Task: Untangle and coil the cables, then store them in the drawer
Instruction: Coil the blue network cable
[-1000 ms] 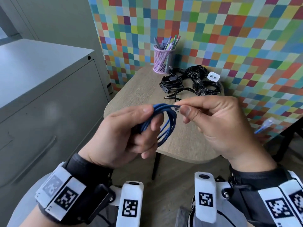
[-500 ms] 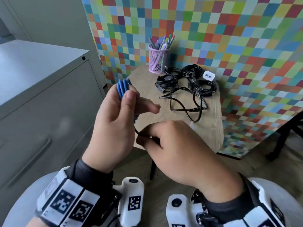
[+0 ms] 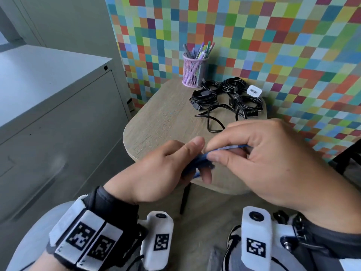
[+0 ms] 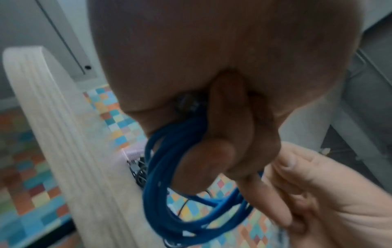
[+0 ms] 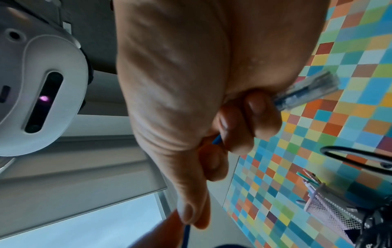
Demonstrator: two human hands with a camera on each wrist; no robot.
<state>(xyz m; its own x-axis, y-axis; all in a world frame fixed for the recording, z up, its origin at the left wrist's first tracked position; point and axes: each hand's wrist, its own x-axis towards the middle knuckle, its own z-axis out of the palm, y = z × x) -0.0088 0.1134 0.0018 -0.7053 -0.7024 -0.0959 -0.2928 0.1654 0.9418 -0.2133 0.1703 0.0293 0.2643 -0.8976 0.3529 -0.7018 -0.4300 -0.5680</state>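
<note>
The blue cable (image 3: pixel 197 163) is almost all wound into loops. The left hand (image 3: pixel 156 173) has its fingers curled round the loops and holds them just in front of the near edge of the counter (image 3: pixel 156 122). The right hand (image 3: pixel 263 159) pinches the loose end of the same cable, and the clear plug (image 5: pixel 309 89) sticks out past its fingers. I think that end has to be wrapped or tucked in so the loops stay together.

More is left to do. At the far side of the counter lie the black cables (image 3: pixel 228 98). Some look bundled, but one long loop trails loose toward the hands. A white plug (image 3: pixel 254 91) sits touching them, and a pen cup (image 3: pixel 193 71) stands just beside them. The grey cabinet (image 3: pixel 58 118) left of the counter looks closed, so nothing seems stored yet.
</note>
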